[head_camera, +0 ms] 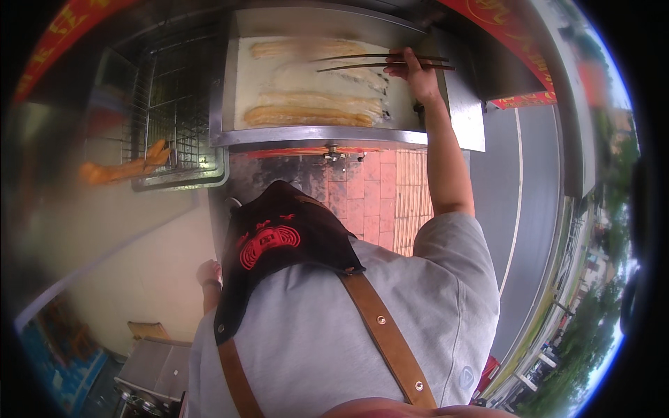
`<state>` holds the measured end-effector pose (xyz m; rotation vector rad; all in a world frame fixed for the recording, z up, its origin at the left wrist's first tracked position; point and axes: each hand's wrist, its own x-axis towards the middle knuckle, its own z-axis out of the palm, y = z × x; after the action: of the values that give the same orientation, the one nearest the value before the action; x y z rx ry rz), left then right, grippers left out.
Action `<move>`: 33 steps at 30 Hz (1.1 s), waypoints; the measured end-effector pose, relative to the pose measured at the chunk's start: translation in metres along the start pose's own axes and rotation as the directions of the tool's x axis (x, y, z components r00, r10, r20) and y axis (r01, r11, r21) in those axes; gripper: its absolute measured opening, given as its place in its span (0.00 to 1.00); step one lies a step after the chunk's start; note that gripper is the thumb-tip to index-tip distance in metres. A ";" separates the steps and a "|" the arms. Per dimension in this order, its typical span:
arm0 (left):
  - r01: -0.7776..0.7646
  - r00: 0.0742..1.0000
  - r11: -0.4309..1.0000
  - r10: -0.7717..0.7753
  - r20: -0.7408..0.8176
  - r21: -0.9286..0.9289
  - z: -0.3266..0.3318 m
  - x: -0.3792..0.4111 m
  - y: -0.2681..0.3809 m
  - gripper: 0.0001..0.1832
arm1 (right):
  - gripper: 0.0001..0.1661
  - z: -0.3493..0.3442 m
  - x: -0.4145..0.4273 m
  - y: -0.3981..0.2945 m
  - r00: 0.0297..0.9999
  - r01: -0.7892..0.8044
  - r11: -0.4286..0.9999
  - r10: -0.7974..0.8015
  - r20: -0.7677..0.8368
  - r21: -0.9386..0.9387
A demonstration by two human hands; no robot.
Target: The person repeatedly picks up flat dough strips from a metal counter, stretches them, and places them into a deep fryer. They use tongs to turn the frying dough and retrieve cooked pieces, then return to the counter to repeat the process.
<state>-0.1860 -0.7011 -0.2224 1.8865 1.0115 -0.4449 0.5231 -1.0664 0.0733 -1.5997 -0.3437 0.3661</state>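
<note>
Long wooden chopsticks [360, 66] are held in my right hand [413, 73], their tips slightly apart above the frying vat [313, 137] of bubbling oil. Several long fried dough sticks [308, 116] float there: two pale golden ones lie side by side near the front wall, another is near the back, and foam partly covers what lies between. The chopstick tips are over this foam; whether they touch dough cannot be told. My left hand [210, 271] hangs low at my left side, beside the apron, far from the vat. Its fingers look curled, and whether it holds anything is unclear.
Left of the vat, a wire rack [172, 109] stands in a metal tray [180, 183], with browned dough sticks [125, 168] at its front left. A valve [334, 152] juts from the vat's front. A metal cabinet [151, 366] stands at lower left. A road [491, 209] runs at right.
</note>
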 end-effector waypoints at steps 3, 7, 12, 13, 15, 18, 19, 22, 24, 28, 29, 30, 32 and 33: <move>0.028 1.000 0.991 -0.030 0.010 0.132 -0.003 -0.028 0.046 0.04 | 0.23 -0.004 0.017 -0.007 0.997 -0.073 0.997 0.073 -0.026 -0.005; 0.141 0.986 0.986 -0.148 -0.082 -0.084 0.018 -0.031 0.005 0.04 | 0.23 -0.023 0.046 -0.014 0.981 -0.193 0.981 0.192 0.022 0.027; 0.071 0.991 0.930 -0.024 -0.132 0.360 0.033 -0.045 0.003 0.08 | 0.21 -0.041 0.072 -0.003 0.958 -0.280 0.937 0.286 0.004 0.208; 0.027 0.987 0.845 0.064 -0.150 0.534 0.037 -0.045 -0.007 0.10 | 0.21 -0.046 0.074 -0.001 0.954 -0.289 0.924 0.300 -0.008 0.250; 0.104 0.977 0.922 -0.024 -0.212 0.373 0.040 -0.046 -0.008 0.12 | 0.20 -0.042 0.069 -0.002 0.955 -0.276 0.924 0.294 -0.029 0.266; 0.202 0.959 0.976 -0.181 -0.216 0.078 0.040 -0.049 0.018 0.13 | 0.19 -0.044 0.047 -0.008 0.972 -0.207 0.955 0.225 -0.064 0.214; 0.236 0.951 0.971 -0.238 -0.200 -0.031 0.036 -0.052 0.032 0.14 | 0.19 -0.045 0.037 -0.012 0.979 -0.177 0.967 0.192 -0.069 0.183; 0.236 0.967 0.942 -0.204 -0.151 0.238 0.026 -0.047 0.034 0.14 | 0.23 -0.050 0.000 -0.017 0.977 -0.199 0.978 0.194 -0.086 -0.058; 0.208 0.976 0.887 -0.164 -0.140 0.411 0.022 -0.035 0.027 0.13 | 0.24 -0.043 -0.034 -0.025 0.990 -0.120 0.989 0.113 -0.082 -0.087; 0.102 0.994 0.737 -0.053 -0.094 0.668 0.016 -0.009 0.020 0.12 | 0.25 -0.027 -0.054 -0.017 0.993 -0.082 0.995 0.077 -0.089 -0.051; 0.083 0.996 0.741 -0.031 -0.089 0.667 0.013 -0.002 0.022 0.11 | 0.25 -0.022 -0.053 -0.013 0.995 -0.069 0.998 0.068 -0.078 -0.008; 0.067 0.996 0.746 -0.012 -0.087 0.663 0.009 0.004 0.024 0.10 | 0.25 -0.020 -0.050 -0.011 0.994 -0.074 0.997 0.074 -0.081 0.006; 0.082 0.996 0.948 -0.064 -0.069 0.307 0.012 0.027 -0.023 0.08 | 0.26 -0.020 -0.037 -0.007 0.993 -0.091 0.995 0.094 -0.074 0.049; 0.120 0.990 0.974 -0.132 -0.054 -0.190 0.015 0.043 -0.067 0.07 | 0.26 -0.027 -0.029 -0.002 0.991 -0.108 0.988 0.116 -0.065 0.114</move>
<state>-0.2120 -0.6778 -0.2954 1.6858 1.1810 -0.3497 0.5083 -1.1035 0.0778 -1.5234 -0.1761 0.4056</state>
